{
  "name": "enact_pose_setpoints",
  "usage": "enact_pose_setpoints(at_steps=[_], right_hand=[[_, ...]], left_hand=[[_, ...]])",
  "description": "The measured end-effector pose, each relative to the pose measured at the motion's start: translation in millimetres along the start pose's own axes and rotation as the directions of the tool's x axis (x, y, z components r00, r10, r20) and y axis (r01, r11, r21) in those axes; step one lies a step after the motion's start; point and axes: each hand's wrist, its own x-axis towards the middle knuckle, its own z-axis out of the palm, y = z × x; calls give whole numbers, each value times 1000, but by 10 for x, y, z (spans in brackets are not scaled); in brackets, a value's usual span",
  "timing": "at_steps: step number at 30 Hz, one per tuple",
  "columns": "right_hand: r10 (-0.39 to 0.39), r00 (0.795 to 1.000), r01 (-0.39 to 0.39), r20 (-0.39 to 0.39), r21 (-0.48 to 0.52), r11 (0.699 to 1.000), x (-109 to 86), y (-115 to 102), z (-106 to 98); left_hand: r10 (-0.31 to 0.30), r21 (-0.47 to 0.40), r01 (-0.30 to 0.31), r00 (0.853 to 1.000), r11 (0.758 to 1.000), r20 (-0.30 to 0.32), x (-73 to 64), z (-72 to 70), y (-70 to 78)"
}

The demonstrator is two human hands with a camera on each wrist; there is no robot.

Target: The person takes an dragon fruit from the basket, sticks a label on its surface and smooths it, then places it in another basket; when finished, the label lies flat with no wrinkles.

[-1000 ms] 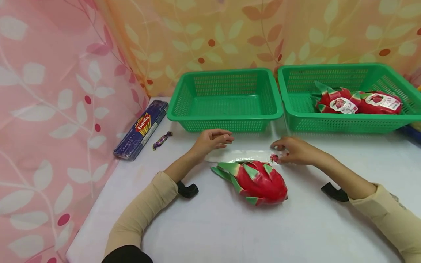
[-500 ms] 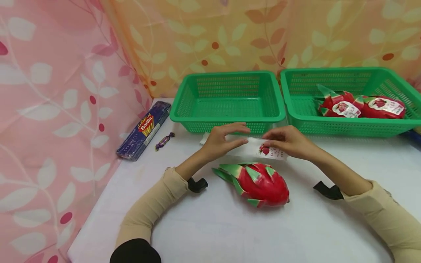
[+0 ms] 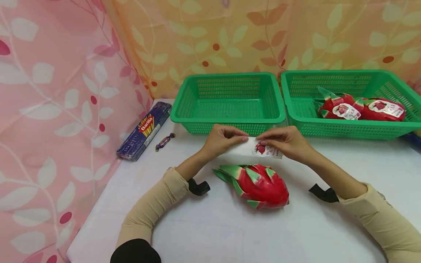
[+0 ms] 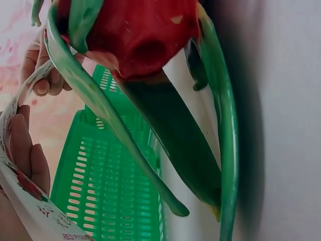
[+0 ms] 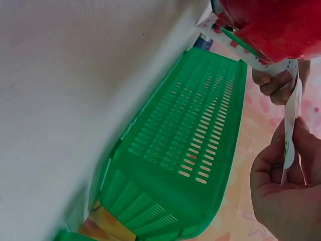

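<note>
My left hand (image 3: 222, 141) and right hand (image 3: 291, 143) meet over the table in the head view, both on a white strip of stickers (image 3: 240, 149). The left thumb and fingertips pinch its upper edge. To the right, the other hand pinches it at a printed label with a dragon fruit picture (image 3: 261, 149). In the right wrist view the strip stands edge-on between the right thumb and fingers (image 5: 271, 165). Just below the strip lies a red dragon fruit (image 3: 263, 188) with green scales, its leafy end to the left.
Behind the hands stands a green basket (image 3: 227, 119) with nothing inside. To its right, another green basket (image 3: 348, 128) holds two labelled dragon fruits (image 3: 340, 106). A blue spaghetti box (image 3: 143, 131) and a wrapped candy (image 3: 165, 141) lie at the left.
The strip has been lifted off the table from behind the fruit, first by the right hand. The left hand has moved right and now pinches it too. The fruit stays in place.
</note>
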Motion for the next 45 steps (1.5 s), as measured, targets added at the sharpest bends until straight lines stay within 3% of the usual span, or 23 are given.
enact_pose_setpoints(at_steps=[8, 11, 14, 17, 19, 22, 26, 29, 33, 37, 40, 42, 45], right_hand=[[4, 997, -1, -71, 35, 999, -31, -17, -33], [31, 989, -11, -142, 140, 990, -40, -50, -86], [83, 965, -7, -248, 296, 955, -42, -106, -156], [124, 935, 5, -332, 361, 933, -29, -182, -221], [155, 925, -44, -346, 308, 950, -23, -228, -252], [200, 934, -162, -295, 147, 976, -22, -269, -267], [219, 952, -230, -215, -27, 973, -31, -288, -243], [202, 961, -216, -187, -59, 975, -36, -313, -224], [147, 977, -158, -154, -56, 986, -32, -384, -191], [51, 990, -60, -134, -61, 996, -68, -470, -131], [-10, 987, -8, -158, -112, 994, -148, -507, -93], [-8, 982, -20, -188, -142, 990, -222, -512, -87], [93, 977, -117, -190, -120, 986, -351, -499, -106]], left_hand=[[-54, 28, 54, 998, 998, -23, 24, -29, -84], [-60, 51, 62, 998, 997, -36, 28, -40, -148], [-74, 126, 77, 997, 989, -26, 45, -22, -214], [-107, 256, 95, 994, 962, 34, 87, 26, -274], [-139, 338, 99, 986, 936, 95, 121, 60, -292], [-145, 402, 72, 977, 913, 154, 165, 80, -253], [-52, 354, 3, 990, 935, 130, 204, 60, -44], [13, 283, -41, 995, 958, 98, 216, 62, 184], [21, 244, -47, 994, 969, 110, 197, 106, 443], [46, 226, -73, 991, 971, 125, 121, 154, 567], [47, 192, -65, 995, 979, 93, 39, 167, 603], [29, 164, -39, 998, 986, 63, -18, 166, 624], [24, 143, -29, 999, 989, 40, -95, 187, 635]])
